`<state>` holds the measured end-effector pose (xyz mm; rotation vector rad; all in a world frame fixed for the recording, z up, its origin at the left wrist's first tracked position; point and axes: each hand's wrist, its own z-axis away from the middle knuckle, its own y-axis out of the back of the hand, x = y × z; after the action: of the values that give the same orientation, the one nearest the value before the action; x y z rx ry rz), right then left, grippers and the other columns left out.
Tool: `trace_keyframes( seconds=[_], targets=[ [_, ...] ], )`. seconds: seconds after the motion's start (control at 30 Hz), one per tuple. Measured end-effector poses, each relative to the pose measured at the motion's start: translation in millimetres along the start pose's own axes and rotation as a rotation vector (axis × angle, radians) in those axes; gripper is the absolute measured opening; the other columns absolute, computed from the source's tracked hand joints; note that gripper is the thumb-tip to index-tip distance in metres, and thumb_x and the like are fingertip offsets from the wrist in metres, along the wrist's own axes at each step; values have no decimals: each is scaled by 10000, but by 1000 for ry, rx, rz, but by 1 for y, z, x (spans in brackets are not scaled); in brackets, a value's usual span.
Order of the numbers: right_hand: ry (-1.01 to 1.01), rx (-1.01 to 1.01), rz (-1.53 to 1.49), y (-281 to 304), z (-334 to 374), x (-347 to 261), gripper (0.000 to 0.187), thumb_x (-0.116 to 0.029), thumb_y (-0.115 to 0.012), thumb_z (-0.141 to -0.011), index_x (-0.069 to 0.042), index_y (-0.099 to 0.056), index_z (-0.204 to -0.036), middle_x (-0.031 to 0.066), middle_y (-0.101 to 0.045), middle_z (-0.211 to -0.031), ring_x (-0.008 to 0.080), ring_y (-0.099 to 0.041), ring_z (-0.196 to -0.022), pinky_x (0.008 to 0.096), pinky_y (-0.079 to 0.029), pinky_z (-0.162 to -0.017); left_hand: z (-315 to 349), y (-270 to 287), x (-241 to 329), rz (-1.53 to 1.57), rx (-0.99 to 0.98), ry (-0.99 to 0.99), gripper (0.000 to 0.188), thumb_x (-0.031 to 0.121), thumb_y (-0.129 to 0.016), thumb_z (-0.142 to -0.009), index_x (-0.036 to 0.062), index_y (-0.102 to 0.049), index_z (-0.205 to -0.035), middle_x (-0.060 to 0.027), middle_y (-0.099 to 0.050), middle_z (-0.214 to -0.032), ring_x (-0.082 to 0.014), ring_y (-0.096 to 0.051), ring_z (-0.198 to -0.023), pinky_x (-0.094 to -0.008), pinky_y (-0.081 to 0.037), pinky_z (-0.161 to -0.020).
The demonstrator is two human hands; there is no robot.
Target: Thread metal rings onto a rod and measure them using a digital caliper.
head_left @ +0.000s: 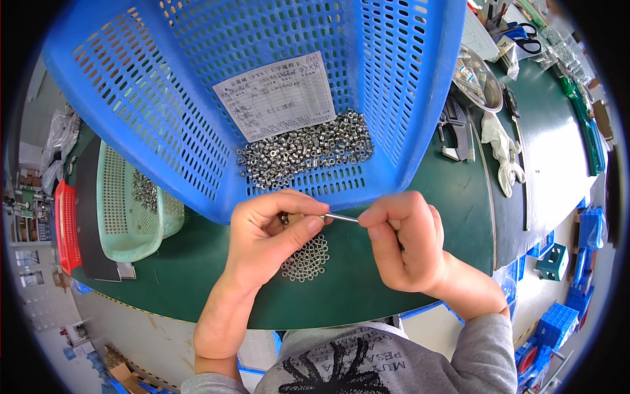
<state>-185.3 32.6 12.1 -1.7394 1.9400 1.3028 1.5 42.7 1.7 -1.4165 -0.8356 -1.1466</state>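
Note:
Between my two hands, in front of the big blue basket (230, 207), runs a thin metal rod (342, 218). My right hand (412, 246) is closed, its thumb and forefinger pinching the rod's right end. At the other end, the thumb and forefinger of my left hand (266, 233) are pressed together; what lies between the tips is too small to make out. Something small and dark shows inside its curled fingers. Just below my left hand, small metal rings (306, 261) lie spread in one layer on the green table (216, 276). Many similar metal pieces (308, 148) are heaped in the blue basket.
A written paper sheet (275, 97) leans inside the blue basket. To the left stand a pale green basket (131, 246) with metal parts and a red basket (67, 226). On the right lie a micrometer (454, 128), white gloves (504, 154), a metal bowl (492, 95) and scissors (525, 43).

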Motion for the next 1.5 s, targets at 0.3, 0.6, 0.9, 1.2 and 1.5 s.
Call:
trace_keyframes(
  seconds=[0.3, 0.6, 0.9, 1.2, 1.5],
  targets=[
    [-98, 14, -165, -1, 0, 1, 144, 120, -459, -707, 39, -441, -824, 112, -571, -714, 208, -557, -507, 275, -455, -452, 1, 1, 3, 137, -14, 76, 156, -73, -588, -735, -45, -592, -888, -114, -599, -847, -148, -585, -768, -241, -477, -712],
    [-10, -24, -48, 1, -2, 0, 143, 116, -470, -699, 44, -435, -817, 126, -584, -733, 238, -596, -578, 285, -485, -497, 3, 0, 4, 122, 23, 93, 123, -66, -591, -739, -39, -567, -857, -118, -611, -819, -159, -600, -772, -244, -488, -709],
    [-31, 8, -29, 1, -2, 2, 150, 103, -480, -705, 26, -450, -830, 101, -592, -722, 236, -591, -549, 287, -477, -481, 1, -3, 5, 165, 22, 130, 118, -67, -594, -738, -38, -570, -850, -116, -612, -808, -150, -596, -764, -242, -489, -700],
    [-209, -24, -59, 1, -2, -5, 166, 91, -501, -702, -3, -468, -836, 84, -596, -728, 241, -584, -530, 296, -468, -476, 4, 0, -3, 1, 12, 38, 123, -72, -601, -729, -40, -570, -843, -108, -601, -820, -137, -592, -730, -218, -480, -660],
    [-208, -46, -202, -2, 1, 1, 152, 81, -501, -726, 3, -462, -850, 105, -588, -746, 253, -591, -579, 306, -467, -495, 7, -5, -7, -234, 41, -119, 101, -64, -590, -741, -37, -569, -836, -95, -590, -814, -66, -522, -634, -182, -429, -573]
  ],
)
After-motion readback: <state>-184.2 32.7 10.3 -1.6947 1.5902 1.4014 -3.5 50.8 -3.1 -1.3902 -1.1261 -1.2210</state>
